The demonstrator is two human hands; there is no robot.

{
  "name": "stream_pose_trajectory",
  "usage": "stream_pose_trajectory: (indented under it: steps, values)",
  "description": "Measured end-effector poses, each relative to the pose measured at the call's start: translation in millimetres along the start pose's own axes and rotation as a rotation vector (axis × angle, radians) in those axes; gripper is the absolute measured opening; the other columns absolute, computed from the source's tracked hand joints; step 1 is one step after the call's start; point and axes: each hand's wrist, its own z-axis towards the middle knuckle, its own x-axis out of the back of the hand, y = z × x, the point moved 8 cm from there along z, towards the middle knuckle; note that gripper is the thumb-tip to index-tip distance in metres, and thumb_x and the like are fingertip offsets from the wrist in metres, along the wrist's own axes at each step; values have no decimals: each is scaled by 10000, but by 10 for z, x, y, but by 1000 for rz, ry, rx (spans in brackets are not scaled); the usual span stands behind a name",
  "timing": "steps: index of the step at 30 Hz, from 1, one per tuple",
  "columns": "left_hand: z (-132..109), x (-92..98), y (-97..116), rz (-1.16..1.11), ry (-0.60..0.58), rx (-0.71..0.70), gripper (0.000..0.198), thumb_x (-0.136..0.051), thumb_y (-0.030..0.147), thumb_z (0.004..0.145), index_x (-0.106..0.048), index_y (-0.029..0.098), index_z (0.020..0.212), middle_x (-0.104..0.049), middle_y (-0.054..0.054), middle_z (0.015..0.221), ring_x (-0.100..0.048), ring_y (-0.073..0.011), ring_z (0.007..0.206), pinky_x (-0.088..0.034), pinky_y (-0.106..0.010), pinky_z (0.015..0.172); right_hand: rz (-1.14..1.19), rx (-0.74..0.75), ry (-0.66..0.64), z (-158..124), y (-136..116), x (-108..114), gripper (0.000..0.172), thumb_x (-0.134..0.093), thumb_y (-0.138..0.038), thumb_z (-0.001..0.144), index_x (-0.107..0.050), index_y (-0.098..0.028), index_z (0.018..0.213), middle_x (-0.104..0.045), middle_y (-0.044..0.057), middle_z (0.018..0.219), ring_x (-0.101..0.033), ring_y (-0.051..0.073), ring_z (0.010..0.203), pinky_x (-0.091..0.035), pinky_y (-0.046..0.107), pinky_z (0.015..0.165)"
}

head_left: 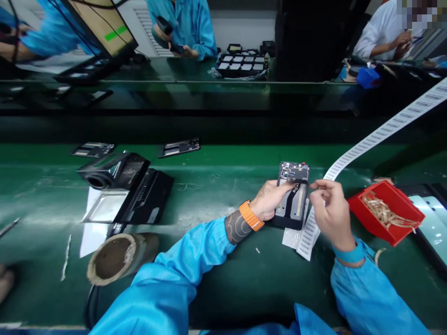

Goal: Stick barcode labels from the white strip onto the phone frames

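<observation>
Print on the long white paper label strip (384,130) is too small to read. The left hand (268,200) grips a black open-backed smartphone (294,197) by its left edge, upright above the green belt (209,195). Just right of the smartphone, the right hand (330,209) pinches its fingertips together over the strip, near a red plastic bin (370,223).

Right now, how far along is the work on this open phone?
Done: tan scraps lie in the red bin. In hand: left hand holds the open phone, right hand pinches beside the label strip. Left: most of that strip, apparently.
</observation>
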Motion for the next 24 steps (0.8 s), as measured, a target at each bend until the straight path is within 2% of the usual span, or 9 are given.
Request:
stream_pose_trajectory:
  steps: [3, 5, 8, 15, 18, 21, 24]
  values:
    - [-41, -5, 26, -34, 1, -5, 496, -918, 513, 608, -679, 114, 779, -681, -43, 700, -628, -144, 583, -519, -271, 581, -120, 291, 16, -58, -264, -15, 124, -627, -204, 935, -627, -202, 1059, -647, 79, 975, -654, 219, 893, -547, 368, 813]
    - [-71, -23, 12, -42, -14, -1, 515, -907, 539, 617, -689, 111, 803, -682, -47, 707, -634, -151, 588, -534, -287, 594, -189, 372, 14, -92, -327, -62, 130, -606, -153, 944, -653, -190, 1059, -625, 95, 990, -642, 223, 923, -553, 367, 829]
    - [-95, -42, -4, -21, -26, -23, 503, -889, 539, 650, -696, 108, 823, -688, -52, 729, -642, -151, 608, -541, -290, 626, -241, 373, 31, -103, -299, -93, 175, -609, -132, 944, -667, -167, 1106, -619, 101, 992, -635, 221, 906, -557, 361, 822]
    - [-117, 30, 113, 259, 24, -169, 370, -747, 485, 837, -684, 124, 781, -656, -23, 719, -580, -122, 610, -456, -231, 572, -197, 317, -59, -74, -252, -86, 63, -609, -145, 946, -660, -178, 965, -619, 73, 938, -628, 215, 888, -530, 342, 786]
    - [-148, 9, 167, 299, -1, -229, 348, -729, 480, 866, -734, 133, 899, -710, -42, 857, -642, -165, 761, -495, -249, 685, -128, 223, -149, -41, -198, -97, 56, -621, -147, 937, -647, -194, 918, -618, 45, 909, -623, 188, 827, -508, 315, 742]
    - [-164, -71, 74, 199, -79, -137, 450, -678, 551, 901, -733, 148, 1094, -735, -69, 969, -674, -200, 853, -517, -283, 768, -130, 169, -198, -34, -122, -132, 78, -600, -173, 954, -621, -199, 884, -620, 44, 891, -617, 196, 817, -494, 327, 737]
    - [-170, -179, -95, -9, -179, 59, 651, -477, 705, 955, -691, 149, 1217, -738, -99, 981, -686, -206, 819, -516, -289, 736, -241, 189, -219, -55, -72, -197, 134, -526, -222, 999, -587, -191, 883, -604, 81, 895, -598, 250, 862, -488, 389, 773]
